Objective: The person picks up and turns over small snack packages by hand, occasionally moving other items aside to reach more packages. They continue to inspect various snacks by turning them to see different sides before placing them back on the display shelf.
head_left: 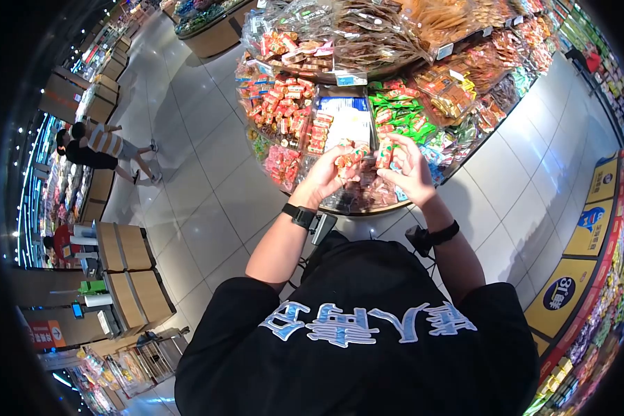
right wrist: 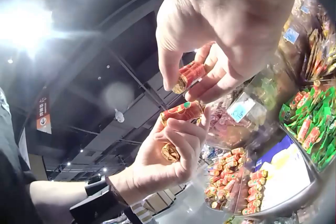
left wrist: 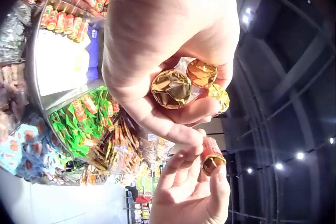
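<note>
My left hand (head_left: 326, 175) grips three red-wrapped candy rolls, whose gold foil ends (left wrist: 171, 88) face the left wrist view. Between the thumb and fingers of my right hand (head_left: 412, 173) is one more red candy roll (right wrist: 190, 76) with a gold end. Both hands are close together above the near edge of a round candy display. Beneath them, a compartment holds a short row of the same red rolls (head_left: 319, 132) beside a white and blue surface (head_left: 347, 125). In the right wrist view, one roll (right wrist: 182, 112) lies across the left fingers.
Green-packaged sweets (head_left: 402, 111) fill the bin to the right, and a heap of red rolls (head_left: 284, 104) lies left. Brown bagged snacks (head_left: 374, 35) rise behind. Two people (head_left: 104, 147) walk in the left aisle. A yellow-fronted shelf (head_left: 568, 277) curves along the right.
</note>
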Demonstrator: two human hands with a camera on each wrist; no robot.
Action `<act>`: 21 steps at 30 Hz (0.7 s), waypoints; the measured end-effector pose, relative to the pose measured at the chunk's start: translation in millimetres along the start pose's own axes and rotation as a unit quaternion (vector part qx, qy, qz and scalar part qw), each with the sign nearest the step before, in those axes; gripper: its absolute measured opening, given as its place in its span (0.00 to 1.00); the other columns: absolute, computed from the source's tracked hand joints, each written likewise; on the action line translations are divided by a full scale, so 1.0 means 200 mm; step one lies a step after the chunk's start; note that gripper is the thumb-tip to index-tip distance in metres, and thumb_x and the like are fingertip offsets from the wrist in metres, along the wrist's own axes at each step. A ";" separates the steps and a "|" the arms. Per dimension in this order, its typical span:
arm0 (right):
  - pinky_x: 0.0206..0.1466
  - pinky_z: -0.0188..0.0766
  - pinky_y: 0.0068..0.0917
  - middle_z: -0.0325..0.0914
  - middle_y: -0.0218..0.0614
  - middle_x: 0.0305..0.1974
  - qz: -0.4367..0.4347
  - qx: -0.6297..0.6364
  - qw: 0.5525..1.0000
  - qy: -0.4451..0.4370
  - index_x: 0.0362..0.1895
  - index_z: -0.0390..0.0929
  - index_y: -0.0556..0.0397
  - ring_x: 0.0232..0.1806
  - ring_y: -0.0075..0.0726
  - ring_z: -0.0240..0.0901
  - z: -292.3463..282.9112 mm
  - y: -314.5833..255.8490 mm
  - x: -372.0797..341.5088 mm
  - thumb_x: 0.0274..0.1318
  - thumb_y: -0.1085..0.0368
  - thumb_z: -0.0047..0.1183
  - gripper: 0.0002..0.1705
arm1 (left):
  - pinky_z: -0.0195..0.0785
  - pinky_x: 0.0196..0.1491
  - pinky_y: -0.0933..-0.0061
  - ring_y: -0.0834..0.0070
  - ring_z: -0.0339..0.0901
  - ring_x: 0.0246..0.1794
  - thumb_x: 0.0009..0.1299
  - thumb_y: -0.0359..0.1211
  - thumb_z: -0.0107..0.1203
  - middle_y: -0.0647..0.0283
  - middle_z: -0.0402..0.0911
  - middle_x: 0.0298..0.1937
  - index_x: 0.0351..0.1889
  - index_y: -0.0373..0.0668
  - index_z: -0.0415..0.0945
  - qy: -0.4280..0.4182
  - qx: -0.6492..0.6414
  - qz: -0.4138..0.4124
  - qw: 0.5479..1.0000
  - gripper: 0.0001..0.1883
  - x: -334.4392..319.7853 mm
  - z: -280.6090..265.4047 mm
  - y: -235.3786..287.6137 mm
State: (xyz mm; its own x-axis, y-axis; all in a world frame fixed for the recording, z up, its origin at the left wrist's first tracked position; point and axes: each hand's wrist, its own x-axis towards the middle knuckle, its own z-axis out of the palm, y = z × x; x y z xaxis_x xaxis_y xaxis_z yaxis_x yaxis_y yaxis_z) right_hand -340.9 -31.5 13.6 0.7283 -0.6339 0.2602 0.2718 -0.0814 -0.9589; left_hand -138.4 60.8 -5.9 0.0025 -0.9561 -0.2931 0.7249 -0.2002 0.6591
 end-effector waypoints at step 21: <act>0.53 0.75 0.29 0.73 0.44 0.51 -0.027 -0.099 0.994 0.042 0.60 0.65 0.62 0.49 0.32 0.76 0.08 0.10 0.04 0.44 0.73 0.68 0.38 | 0.78 0.35 0.72 0.78 0.79 0.30 0.71 0.34 0.54 0.63 0.80 0.32 0.41 0.39 0.75 0.000 0.010 0.034 0.999 0.08 -0.02 0.04 0.02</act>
State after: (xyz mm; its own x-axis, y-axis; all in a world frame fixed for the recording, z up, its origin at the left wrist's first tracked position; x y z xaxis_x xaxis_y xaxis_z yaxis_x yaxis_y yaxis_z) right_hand -319.6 -26.4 -2.3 0.6594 -0.6854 0.3088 0.1736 -0.2608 -0.9496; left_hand -140.5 62.3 2.6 0.0501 -0.9677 -0.2472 0.7087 -0.1399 0.6915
